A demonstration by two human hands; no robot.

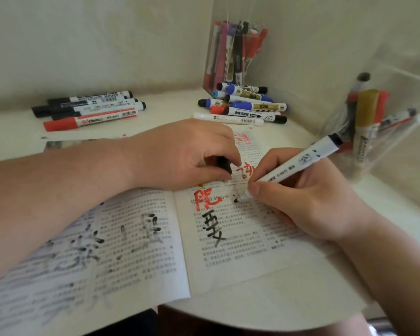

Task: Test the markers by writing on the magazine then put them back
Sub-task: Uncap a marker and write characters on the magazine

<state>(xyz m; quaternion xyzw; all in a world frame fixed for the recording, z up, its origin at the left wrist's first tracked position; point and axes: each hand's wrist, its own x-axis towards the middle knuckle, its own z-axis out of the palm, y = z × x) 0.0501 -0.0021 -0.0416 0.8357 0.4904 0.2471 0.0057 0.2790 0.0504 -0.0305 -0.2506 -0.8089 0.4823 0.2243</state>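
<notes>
Head view: white marker [298,163] is gripped by right hand [308,200], tip pressed on right page of open magazine [240,253]; black cap [224,164] is pinched by left hand [180,156], rested on the page

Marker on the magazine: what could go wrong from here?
1. The right hand lies over the magazine close to the black character; it could smear ink that is still wet.
2. The left hand pinches a black cap, probably from the marker; dropped among the loose markers, it may get mismatched.
</notes>
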